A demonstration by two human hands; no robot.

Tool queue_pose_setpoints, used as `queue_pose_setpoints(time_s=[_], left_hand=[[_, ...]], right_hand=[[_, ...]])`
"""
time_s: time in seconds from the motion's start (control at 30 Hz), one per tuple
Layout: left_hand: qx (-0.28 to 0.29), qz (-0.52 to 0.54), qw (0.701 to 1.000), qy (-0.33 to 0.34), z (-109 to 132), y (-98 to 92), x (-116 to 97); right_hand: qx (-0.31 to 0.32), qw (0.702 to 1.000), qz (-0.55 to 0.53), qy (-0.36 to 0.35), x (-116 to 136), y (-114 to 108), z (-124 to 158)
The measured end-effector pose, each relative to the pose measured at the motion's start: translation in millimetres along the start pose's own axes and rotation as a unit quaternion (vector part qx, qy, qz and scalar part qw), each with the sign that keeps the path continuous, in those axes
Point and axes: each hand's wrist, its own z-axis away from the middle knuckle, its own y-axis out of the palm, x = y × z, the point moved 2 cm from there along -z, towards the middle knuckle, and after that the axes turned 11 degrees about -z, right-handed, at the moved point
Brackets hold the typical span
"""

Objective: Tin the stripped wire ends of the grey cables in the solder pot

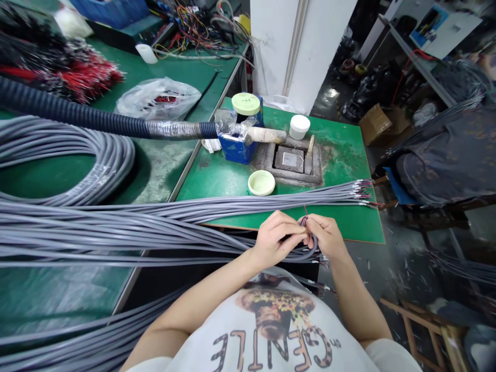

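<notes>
One grey multicore cable point(315, 244) being held bent near the green table point(349, 222), its end being pinched by the right hand point(328, 235), one red wire point(306, 210) being exposed, left hand point(277, 235) being held close, fingertips narrow, grip unclear

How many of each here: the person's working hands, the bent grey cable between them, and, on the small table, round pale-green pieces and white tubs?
Hands, left hand and right hand: 2
Bent grey cable: 1
Pale-green pieces: 2
White tub: 1
Total: 6

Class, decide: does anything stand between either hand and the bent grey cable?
Nothing visible does: the left hand and right hand are both at the bent grey cable; the nearby cable bundle lies beyond them.
</notes>
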Motion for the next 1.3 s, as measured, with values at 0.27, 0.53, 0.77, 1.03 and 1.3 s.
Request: queue_pose_setpoints(time_s=[0.27,0.53,0.77,1.03,1.3], left_hand=[[-0.127,0.03,0.982,-0.133,2.3,-9.7,13.5],[-0.051,0.062,0.972,-0.223,-0.6,-8.1,3.0],[-0.065,0.001,0.985,-0.16,-6.5,-8.4,3.7],[-0.071,0.109,0.97,-0.203,8.3,2.6,13.3],[-0.062,0.288,0.891,-0.346,7.7,18.5,25.7]], right_hand=[[-0.051,0.998,0.028,-0.028,5.1,3.1,0.5],[-0.056,0.989,0.126,-0.056,15.9,20.1,1.1],[-0.036,0.991,0.119,-0.039,15.3,22.1,1.8],[-0.012,0.991,-0.133,-0.03,4.7,15.2,-5.2],[-0.052,0.993,0.029,-0.106,25.5,12.9,-16.7]])
